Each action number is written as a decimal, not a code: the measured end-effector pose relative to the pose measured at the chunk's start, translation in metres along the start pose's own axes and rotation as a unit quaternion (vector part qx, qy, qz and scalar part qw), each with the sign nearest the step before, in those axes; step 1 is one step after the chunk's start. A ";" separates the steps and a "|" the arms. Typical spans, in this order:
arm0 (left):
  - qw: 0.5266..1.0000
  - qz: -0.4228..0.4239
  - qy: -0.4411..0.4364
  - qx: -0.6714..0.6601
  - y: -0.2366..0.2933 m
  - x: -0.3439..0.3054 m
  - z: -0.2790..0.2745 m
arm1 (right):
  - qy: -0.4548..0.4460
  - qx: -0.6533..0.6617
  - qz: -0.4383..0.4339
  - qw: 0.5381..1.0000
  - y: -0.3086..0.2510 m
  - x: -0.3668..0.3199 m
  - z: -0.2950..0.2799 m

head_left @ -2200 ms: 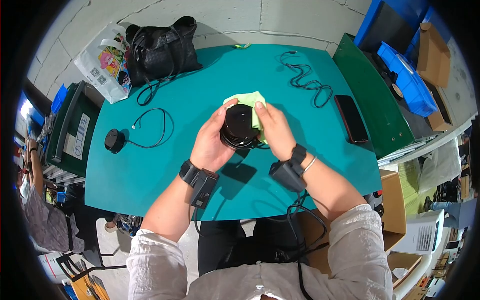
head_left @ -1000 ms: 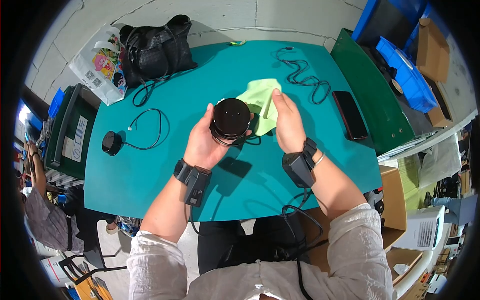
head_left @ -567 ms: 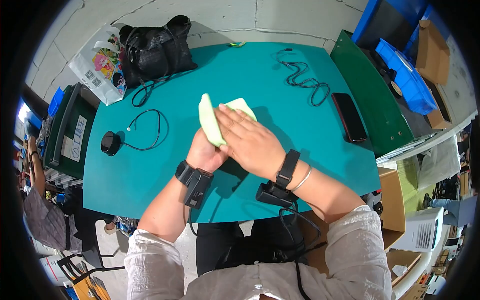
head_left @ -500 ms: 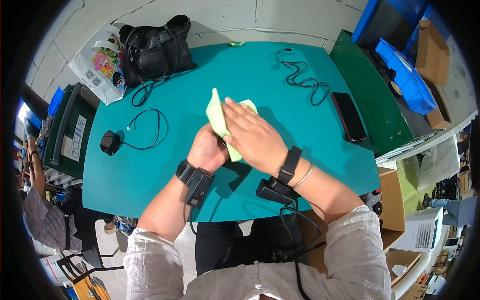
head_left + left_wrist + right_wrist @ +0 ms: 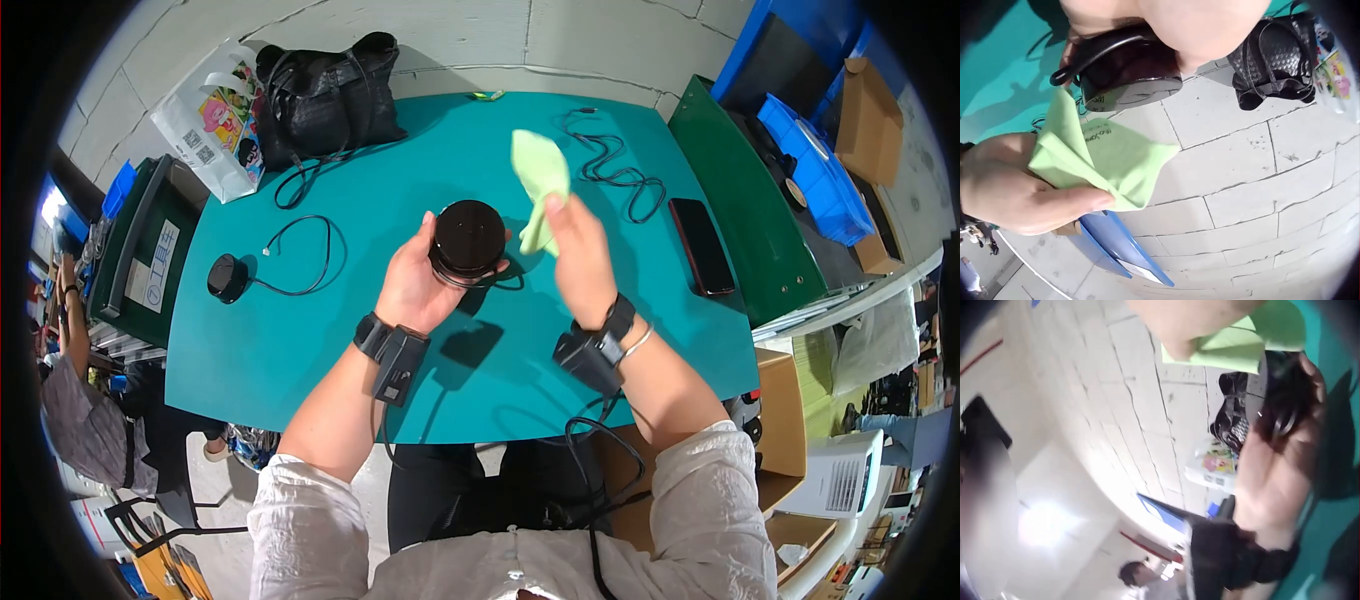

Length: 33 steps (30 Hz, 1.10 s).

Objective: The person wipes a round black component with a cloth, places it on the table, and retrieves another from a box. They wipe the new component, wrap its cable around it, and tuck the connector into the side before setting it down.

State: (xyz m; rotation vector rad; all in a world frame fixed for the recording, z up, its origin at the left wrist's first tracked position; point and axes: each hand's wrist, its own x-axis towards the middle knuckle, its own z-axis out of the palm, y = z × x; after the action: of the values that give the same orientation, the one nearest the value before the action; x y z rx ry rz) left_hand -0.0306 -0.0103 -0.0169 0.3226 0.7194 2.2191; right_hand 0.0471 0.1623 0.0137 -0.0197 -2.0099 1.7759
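Observation:
My left hand point(image 5: 415, 275) grips a round black device point(image 5: 470, 232) with a glossy top, holding it above the green table point(image 5: 300, 370). A black cable runs from the device, and in the left wrist view a thick black cable end point(image 5: 1094, 56) crosses its side. To the right of the device, my right hand point(image 5: 583, 265) pinches a pale green cloth point(image 5: 540, 165) between thumb and fingers. The cloth hangs folded and is apart from the device in the head view. Small printed letters show on the cloth point(image 5: 1122, 156) in the left wrist view.
A small black puck-shaped part point(image 5: 228, 278) with a thin cable lies at left. A black handbag point(image 5: 330, 105) and a paper bag point(image 5: 210, 140) stand at the back left. A loose cable point(image 5: 610, 165) and a phone point(image 5: 700, 245) lie at right, beside a green cabinet point(image 5: 745, 210).
Half a second ago the right hand pressed the cloth over the device. Now it has drawn the cloth off, up and to the right, uncovering the glossy top; the left hand keeps its grip.

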 end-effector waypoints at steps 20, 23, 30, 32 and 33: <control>0.998 -0.028 -0.020 -0.057 -0.007 -0.002 -0.003 | -0.122 -0.250 -0.183 0.943 0.012 0.001 0.013; 0.999 -0.015 -0.005 -0.034 -0.005 -0.004 0.004 | -0.075 -0.145 -0.060 0.985 0.029 0.006 0.004; 0.997 0.021 0.072 -0.032 0.000 0.002 0.003 | -0.129 -0.219 -0.223 0.941 0.008 -0.005 0.010; 0.987 0.026 0.154 -0.045 -0.001 0.000 0.000 | -0.191 -0.372 -0.342 0.842 0.003 -0.013 0.028; 0.990 0.027 0.133 -0.033 0.000 -0.003 -0.003 | -0.203 -0.382 -0.322 0.842 0.001 -0.018 0.034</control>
State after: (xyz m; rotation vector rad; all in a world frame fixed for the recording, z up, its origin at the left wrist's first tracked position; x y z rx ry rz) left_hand -0.0293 -0.0138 -0.0194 0.0121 0.7825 2.3588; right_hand 0.0515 0.1253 0.0052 0.7436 -2.4791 0.5231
